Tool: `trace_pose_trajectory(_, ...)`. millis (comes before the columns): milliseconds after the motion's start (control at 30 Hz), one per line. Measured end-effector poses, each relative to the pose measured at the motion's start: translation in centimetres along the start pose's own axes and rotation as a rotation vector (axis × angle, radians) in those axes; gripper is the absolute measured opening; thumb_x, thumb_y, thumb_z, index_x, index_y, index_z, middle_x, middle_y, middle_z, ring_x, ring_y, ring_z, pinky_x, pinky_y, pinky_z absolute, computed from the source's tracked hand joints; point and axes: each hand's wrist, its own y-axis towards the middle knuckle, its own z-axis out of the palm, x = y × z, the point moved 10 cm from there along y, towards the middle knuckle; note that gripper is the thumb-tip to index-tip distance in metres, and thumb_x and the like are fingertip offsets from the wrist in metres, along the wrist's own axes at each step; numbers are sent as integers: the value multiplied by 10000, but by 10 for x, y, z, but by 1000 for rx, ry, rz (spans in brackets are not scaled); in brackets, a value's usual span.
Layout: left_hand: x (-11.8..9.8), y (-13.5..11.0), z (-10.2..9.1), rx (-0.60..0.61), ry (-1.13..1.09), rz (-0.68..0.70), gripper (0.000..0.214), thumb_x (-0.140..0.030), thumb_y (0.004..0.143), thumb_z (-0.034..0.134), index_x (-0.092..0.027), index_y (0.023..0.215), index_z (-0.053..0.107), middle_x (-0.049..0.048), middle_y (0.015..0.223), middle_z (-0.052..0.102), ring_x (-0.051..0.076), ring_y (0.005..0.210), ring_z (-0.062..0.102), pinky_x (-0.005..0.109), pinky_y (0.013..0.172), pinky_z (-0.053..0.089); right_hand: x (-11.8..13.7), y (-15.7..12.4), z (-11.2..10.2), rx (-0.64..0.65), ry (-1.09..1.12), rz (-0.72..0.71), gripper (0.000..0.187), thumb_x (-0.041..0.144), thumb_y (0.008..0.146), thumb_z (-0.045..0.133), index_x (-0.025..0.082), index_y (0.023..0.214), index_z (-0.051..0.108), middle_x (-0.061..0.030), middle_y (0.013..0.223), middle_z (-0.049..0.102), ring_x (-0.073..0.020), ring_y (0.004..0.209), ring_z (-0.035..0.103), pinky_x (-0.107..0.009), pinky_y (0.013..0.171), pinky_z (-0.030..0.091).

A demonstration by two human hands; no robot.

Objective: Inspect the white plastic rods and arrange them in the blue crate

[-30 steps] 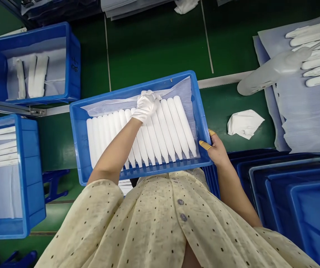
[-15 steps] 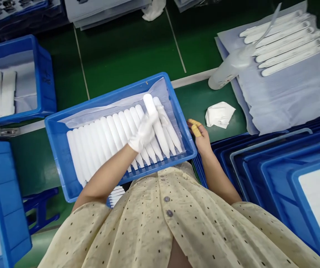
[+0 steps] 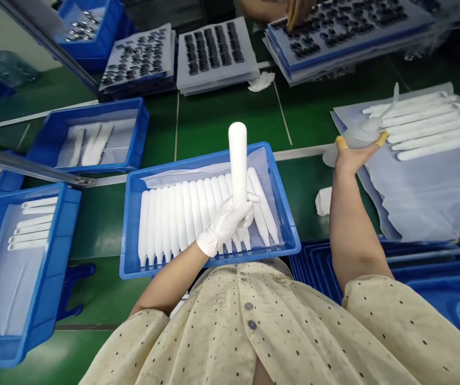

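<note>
My left hand (image 3: 226, 222), in a white glove, is closed round the lower part of a white, round-ended handle-shaped piece (image 3: 238, 160). It holds the piece upright above a blue tray (image 3: 209, 159) lined with a pale sheet. Several similar white pieces (image 3: 189, 211) lie side by side in that tray. My right hand (image 3: 353, 158), with yellow finger cots, reaches to a translucent squeeze bottle (image 3: 360, 133) with a thin spout. Thumb and a finger are spread on either side of the bottle; whether they touch it I cannot tell.
Slim white pieces (image 3: 430, 128) lie on pale sheets (image 3: 434, 198) at right. A crumpled tissue (image 3: 323, 201) sits near my right forearm. Blue trays (image 3: 69, 214) stand at left, stacked ones (image 3: 422, 283) at lower right. Another person's hand (image 3: 297, 12) works over dark parts (image 3: 345, 27).
My left hand has lifted a white piece from the row and turned it upright. My right hand has left the tray's right side and moved forward and right to the squeeze bottle.
</note>
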Motion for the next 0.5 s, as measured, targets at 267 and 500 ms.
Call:
trace_pose_trajectory(267, -16, -23, -3, -48, -16, -118, 408, -516, 979, 711, -141, 1132, 665, -47, 631, 529, 81, 466, 436, 231, 468, 392, 109, -101, -40, 306, 393, -237, 1054, 636, 513, 959, 168, 1379, 581, -191, 1394, 634, -339, 1280, 652, -509, 1146, 497)
trace_pose_trajectory(500, -15, -44, -6, -102, -17, -241, 471, -519, 932, 746, -142, 1187, 628, -43, 650, 577, 108, 476, 513, 255, 475, 479, 177, -205, -63, 702, 126, -200, 993, 614, 449, 1025, 299, 1346, 738, -95, 1325, 733, -393, 1215, 697, -595, 1067, 570)
